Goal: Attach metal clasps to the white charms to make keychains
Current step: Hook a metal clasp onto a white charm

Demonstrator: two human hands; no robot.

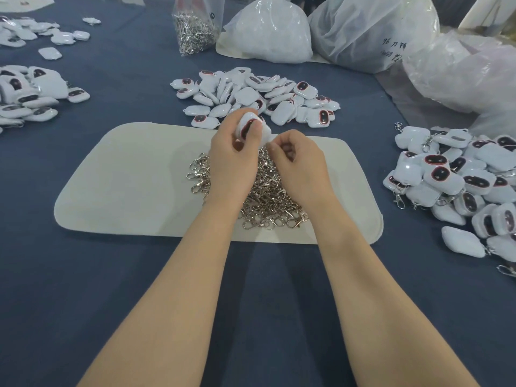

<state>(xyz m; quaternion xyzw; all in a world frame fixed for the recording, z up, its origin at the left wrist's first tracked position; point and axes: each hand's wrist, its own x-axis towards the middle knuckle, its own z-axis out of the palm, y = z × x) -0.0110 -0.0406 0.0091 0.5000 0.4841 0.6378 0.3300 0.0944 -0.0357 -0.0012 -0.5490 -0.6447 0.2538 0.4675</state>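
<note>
Landmark: a cream mat (125,185) lies on the blue-covered counter (265,303) in front of you.
Left hand: your left hand (234,160) hovers over the mat's far edge, fingers curled round a white charm (251,127), thumb on its dark oval face.
Right hand: your right hand (296,160) is curled just beside it, thumb and forefinger pinching the charm's near corner; whether a clasp sits between them cannot be told.
Clasp pile: a heap of metal clasps, the clasp pile (268,202), lies on the mat under your wrists.
Loose charms: the loose charms (259,96) are heaped just beyond the mat.
Finished keychains: the finished keychains (460,180) are piled right of the mat.
Clasp bag: a clear clasp bag (195,29) stands far beyond the mat.
</note>
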